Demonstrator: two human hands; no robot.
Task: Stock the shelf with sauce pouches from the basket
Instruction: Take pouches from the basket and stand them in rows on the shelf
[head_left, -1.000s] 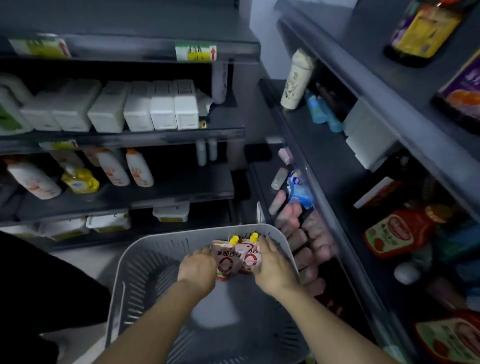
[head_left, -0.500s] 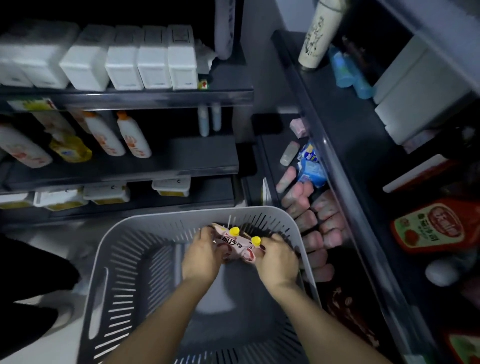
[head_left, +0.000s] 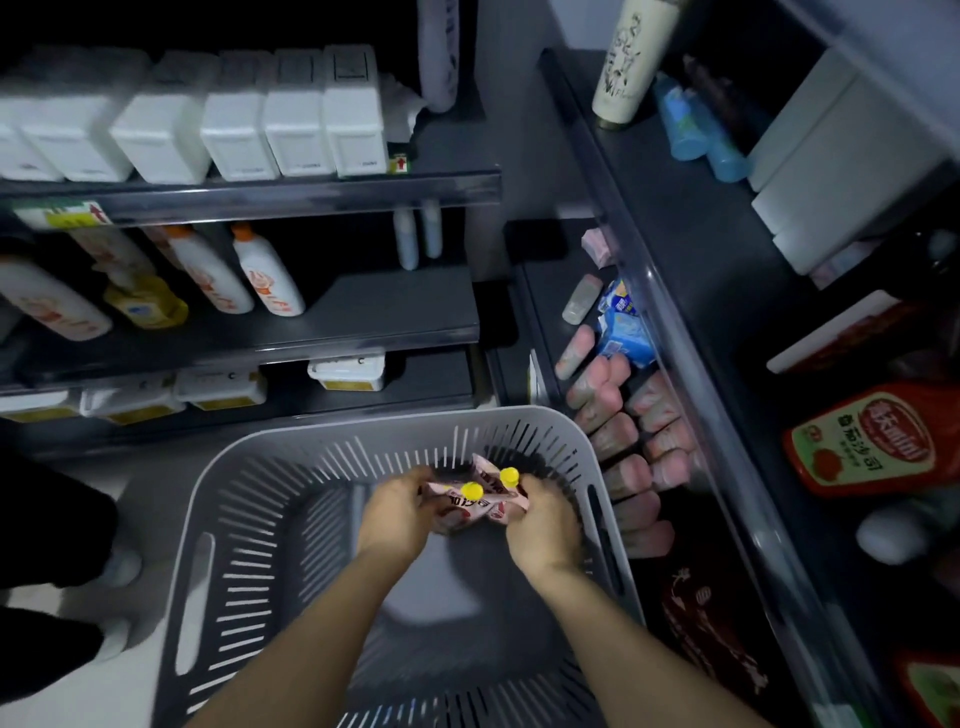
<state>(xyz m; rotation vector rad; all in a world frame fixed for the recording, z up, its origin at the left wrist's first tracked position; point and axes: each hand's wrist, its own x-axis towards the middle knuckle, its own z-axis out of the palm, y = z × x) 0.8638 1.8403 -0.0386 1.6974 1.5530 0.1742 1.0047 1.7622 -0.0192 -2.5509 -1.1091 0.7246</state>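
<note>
A person's left hand (head_left: 397, 512) and right hand (head_left: 545, 525) meet inside a grey slotted basket (head_left: 332, 423), near its far wall, gripping a small bunch of pink sauce pouches (head_left: 475, 512) between them. The left hand's fingers (head_left: 415, 480) curl round the bunch's left side, and the right hand's fingers (head_left: 530, 488) close on its right edge. The pouches sit clamped between the two palms, with two yellow caps (head_left: 472, 489) poking up in the gap. Whether the bunch touches the basket's floor cannot be told. Just right of the basket, a low dark shelf (head_left: 550, 291) carries rows of similar pink pouches (head_left: 618, 436) lying side by side, with blue packets (head_left: 623, 338) behind them. A red ketchup bottle (head_left: 872, 441) lies on the next shelf up at right, and white boxes (head_left: 291, 119) line the shelving at left.
</note>
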